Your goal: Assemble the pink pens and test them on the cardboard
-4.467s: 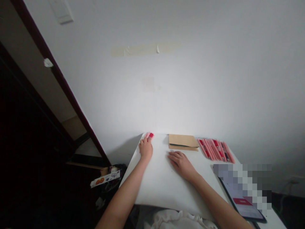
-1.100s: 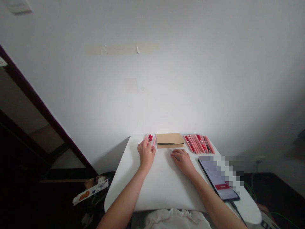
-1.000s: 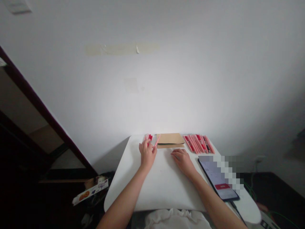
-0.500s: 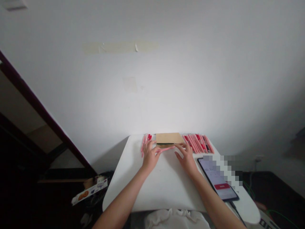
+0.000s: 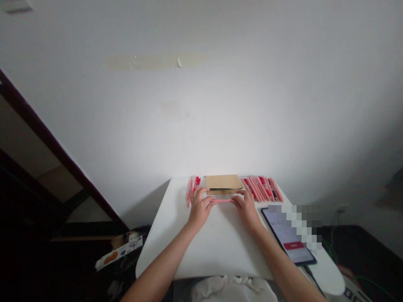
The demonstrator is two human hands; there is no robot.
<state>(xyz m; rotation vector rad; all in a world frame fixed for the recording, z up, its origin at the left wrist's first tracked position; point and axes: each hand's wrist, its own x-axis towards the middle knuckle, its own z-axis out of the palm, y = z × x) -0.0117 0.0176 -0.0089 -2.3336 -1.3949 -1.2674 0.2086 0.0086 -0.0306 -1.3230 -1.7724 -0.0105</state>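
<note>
A slim pink pen lies level between my two hands, above the white table. My left hand pinches its left end between thumb and fingers. At the other end, my right hand grips it the same way; the fingers cover both tips. Just beyond the pen is a brown cardboard box with a dark slit along its front. A few pink and red pens lie left of the box, partly behind my left hand. To its right is a row of several pink and red pens.
A phone with a lit screen lies at the table's right side, a cable at its lower end. The white table stands against a wall. On the floor at left is a long printed carton among clutter.
My right hand has closed its thumb and fingers on the pen's right end. The pen has gone from slanted to level and come slightly nearer to me.
</note>
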